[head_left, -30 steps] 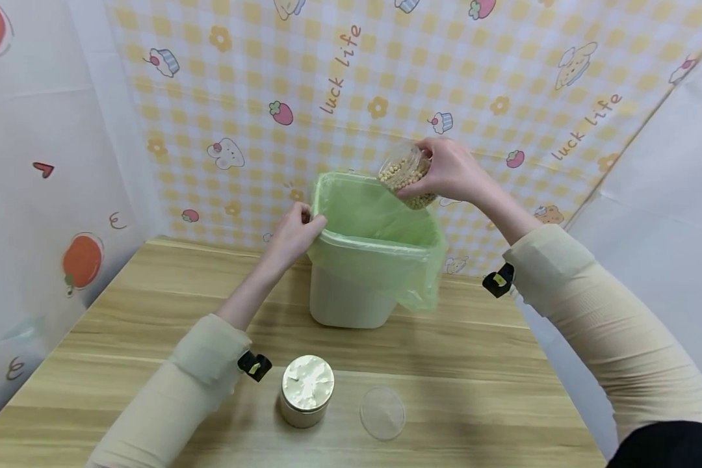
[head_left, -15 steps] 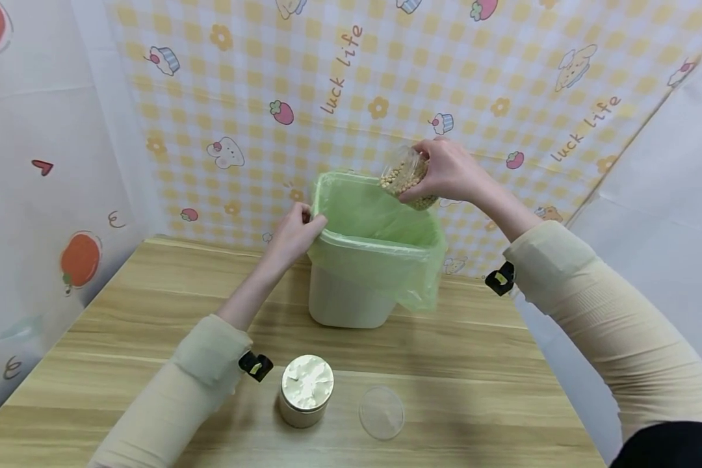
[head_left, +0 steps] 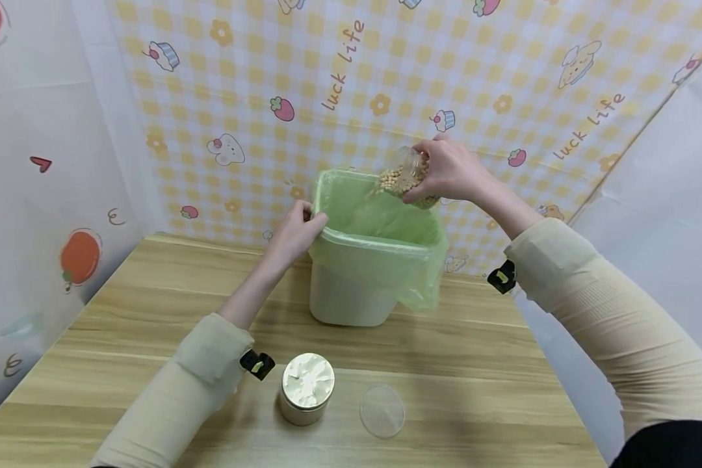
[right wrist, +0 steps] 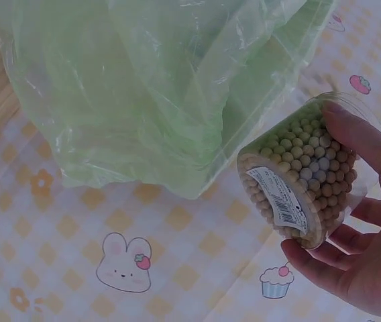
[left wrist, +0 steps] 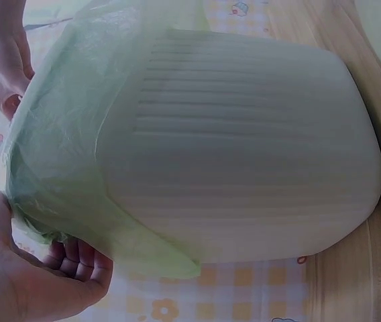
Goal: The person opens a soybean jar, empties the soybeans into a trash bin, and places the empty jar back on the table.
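In the head view a white trash bin (head_left: 351, 302) stands upright against the patterned backdrop, lined with a pale green bin liner (head_left: 380, 253) folded over its rim. My left hand (head_left: 297, 233) pinches the liner at the bin's left rim, and its curled fingers (left wrist: 83, 258) show in the left wrist view. Above the bin's right side, my right hand (head_left: 453, 170) grips a clear plastic jar (right wrist: 301, 178) of small, round, beige soybeans. The jar is tipped, mouth down to the left, and soybeans (head_left: 380, 187) pour from it into the lined bin. A printed label (right wrist: 278, 201) shows on its base.
A metallic, foil-topped can (head_left: 307, 390) stands on the wooden table (head_left: 152, 312) in front of the bin. To its right lies a clear round lid (head_left: 382, 411). A checked cloth backdrop (head_left: 240, 84) rises right behind the bin.
My right hand has tipped the jar further down to the left, and soybeans now stream from its mouth. The left hand stays at the rim.
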Demonstrator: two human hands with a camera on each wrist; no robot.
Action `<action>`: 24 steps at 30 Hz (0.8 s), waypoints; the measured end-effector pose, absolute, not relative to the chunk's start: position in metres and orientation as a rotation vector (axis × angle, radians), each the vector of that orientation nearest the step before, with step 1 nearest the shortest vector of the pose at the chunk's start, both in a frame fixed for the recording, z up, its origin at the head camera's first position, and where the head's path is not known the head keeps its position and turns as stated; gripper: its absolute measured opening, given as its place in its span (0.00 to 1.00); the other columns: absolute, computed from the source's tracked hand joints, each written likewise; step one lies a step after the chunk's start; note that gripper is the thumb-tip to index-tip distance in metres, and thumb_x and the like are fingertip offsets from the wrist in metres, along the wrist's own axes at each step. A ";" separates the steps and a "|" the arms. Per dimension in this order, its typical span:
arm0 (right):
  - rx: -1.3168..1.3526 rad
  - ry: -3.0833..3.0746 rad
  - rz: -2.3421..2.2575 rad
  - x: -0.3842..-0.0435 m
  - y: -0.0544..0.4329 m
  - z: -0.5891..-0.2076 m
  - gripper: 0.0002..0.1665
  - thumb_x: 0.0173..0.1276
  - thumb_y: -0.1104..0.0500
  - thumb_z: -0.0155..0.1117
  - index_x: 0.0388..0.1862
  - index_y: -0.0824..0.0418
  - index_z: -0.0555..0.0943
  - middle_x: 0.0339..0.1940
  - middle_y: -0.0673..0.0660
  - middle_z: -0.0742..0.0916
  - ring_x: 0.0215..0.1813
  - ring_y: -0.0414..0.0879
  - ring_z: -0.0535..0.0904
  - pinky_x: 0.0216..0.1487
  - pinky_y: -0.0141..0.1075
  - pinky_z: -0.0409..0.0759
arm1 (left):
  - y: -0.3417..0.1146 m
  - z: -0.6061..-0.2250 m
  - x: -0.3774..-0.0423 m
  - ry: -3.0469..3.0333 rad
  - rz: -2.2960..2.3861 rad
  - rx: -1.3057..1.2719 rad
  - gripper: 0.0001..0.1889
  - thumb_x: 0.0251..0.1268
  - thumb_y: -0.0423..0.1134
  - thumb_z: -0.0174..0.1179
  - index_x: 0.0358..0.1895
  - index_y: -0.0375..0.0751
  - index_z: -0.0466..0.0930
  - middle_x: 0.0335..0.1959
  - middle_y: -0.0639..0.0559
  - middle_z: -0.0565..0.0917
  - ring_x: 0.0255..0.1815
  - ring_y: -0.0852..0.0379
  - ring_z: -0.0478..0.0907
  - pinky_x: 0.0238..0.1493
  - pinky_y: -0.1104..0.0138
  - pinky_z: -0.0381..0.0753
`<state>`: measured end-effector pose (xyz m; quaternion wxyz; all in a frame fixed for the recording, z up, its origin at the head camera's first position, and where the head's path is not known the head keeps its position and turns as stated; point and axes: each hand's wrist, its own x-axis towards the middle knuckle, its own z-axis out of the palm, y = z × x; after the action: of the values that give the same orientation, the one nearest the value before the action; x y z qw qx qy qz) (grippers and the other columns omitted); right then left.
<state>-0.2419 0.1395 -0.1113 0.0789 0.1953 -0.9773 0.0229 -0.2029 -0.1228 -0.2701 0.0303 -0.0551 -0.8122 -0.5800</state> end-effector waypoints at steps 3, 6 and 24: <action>0.582 -2.929 0.069 -0.242 0.141 -0.112 0.53 0.48 0.42 0.84 0.71 0.60 0.74 0.56 0.64 0.81 0.54 0.57 0.75 0.51 0.54 0.78 | -0.122 -0.270 -0.203 -2.509 -1.791 -0.164 0.23 0.68 0.49 0.50 0.59 0.39 0.69 0.49 0.45 0.74 0.48 0.49 0.71 0.48 0.62 0.74; 0.583 -2.929 0.066 -0.243 0.141 -0.112 0.52 0.49 0.43 0.84 0.70 0.60 0.75 0.57 0.64 0.80 0.53 0.57 0.75 0.50 0.53 0.78 | -0.122 -0.270 -0.203 -2.507 -1.795 -0.162 0.24 0.68 0.50 0.50 0.60 0.38 0.69 0.49 0.45 0.74 0.48 0.49 0.71 0.48 0.61 0.74; 0.596 -2.935 0.033 -0.243 0.139 -0.105 0.60 0.47 0.44 0.84 0.75 0.65 0.69 0.64 0.70 0.79 0.61 0.63 0.76 0.60 0.59 0.78 | -0.121 -0.269 -0.202 -2.506 -1.795 -0.152 0.22 0.68 0.49 0.50 0.58 0.40 0.68 0.46 0.48 0.72 0.46 0.50 0.69 0.45 0.62 0.72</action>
<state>-0.2430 0.1393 -0.1055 0.0734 0.1984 -0.9773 0.0109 -0.2023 -0.1211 -0.2694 0.0277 -0.0494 -0.8117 -0.5813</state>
